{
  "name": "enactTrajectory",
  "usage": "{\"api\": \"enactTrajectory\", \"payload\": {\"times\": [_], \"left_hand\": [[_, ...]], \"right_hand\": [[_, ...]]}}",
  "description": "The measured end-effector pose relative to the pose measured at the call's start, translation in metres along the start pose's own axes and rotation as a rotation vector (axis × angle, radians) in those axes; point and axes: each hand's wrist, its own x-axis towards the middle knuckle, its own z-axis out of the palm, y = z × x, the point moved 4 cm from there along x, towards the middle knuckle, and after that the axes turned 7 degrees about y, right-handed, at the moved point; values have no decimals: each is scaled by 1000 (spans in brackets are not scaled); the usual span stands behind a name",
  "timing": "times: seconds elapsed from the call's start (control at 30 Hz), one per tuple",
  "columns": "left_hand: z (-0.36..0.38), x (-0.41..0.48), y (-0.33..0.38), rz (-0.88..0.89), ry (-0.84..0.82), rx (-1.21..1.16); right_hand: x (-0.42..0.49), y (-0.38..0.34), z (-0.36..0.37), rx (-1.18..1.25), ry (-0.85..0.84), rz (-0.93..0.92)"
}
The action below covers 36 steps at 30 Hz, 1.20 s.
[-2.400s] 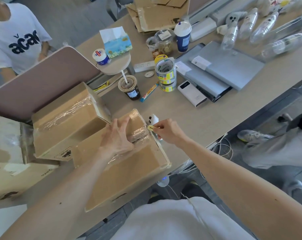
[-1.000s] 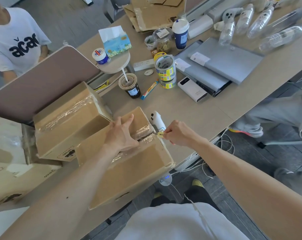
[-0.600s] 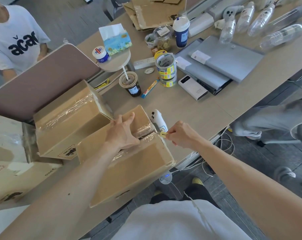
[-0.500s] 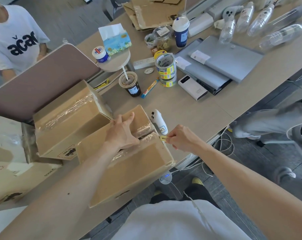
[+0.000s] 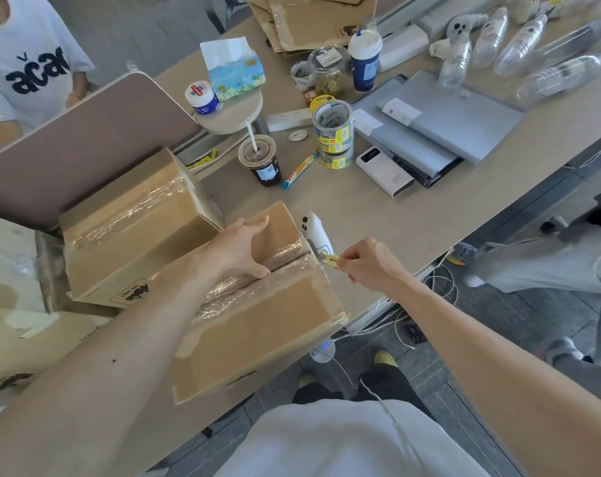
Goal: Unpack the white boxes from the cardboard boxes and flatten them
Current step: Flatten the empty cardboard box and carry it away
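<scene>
Step in hand: slitting the tape on the near cardboard box (image 5: 257, 325), centre of frame, at the desk (image 5: 412, 232) edge. It is sealed; no white boxes in sight, presumably inside.

Left hand (image 5: 238, 251): flat on the box top, fingers straight, thumb down by the taped seam (image 5: 285, 258), pressing to steady it.

Right hand (image 5: 371, 266): fingers curled, pinching a small yellow cutter (image 5: 333, 259), its tip at the right end of the seam, just beside a white controller (image 5: 318, 232).

A second cardboard box (image 5: 133, 215), also taped, sits behind at left centre, touching the near one.

Next move, as I judge it: draw the cutter along the seam toward the left hand, shallow so the contents aren't scored, with the thumb out of the line.

Against 2.4 s ago: the left hand has not shifted; the right hand has dropped from the box's top corner to slightly lower and further right. The tape looks uncut as before.
</scene>
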Motion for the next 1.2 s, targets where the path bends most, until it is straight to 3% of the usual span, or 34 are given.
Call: {"api": "enactTrajectory", "payload": {"times": [0.27, 0.5, 0.67, 0.9, 1.07, 1.2], "left_hand": [[0, 8, -5, 46, -66, 21], [4, 12, -12, 31, -77, 21], [5, 5, -12, 21, -13, -59], [8, -46, -32, -6, 359, -622], [21, -92, -43, -74, 172, -1192], [37, -119, -60, -28, 247, -1428]], "right_hand": [[9, -12, 4, 70, 14, 55], [4, -13, 7, -53, -99, 107], [4, -17, -10, 64, 78, 138], [1, -63, 22, 337, -86, 46], [-9, -109, 79, 330, -256, 68], [-25, -144, 127, 329, -414, 61]]}}
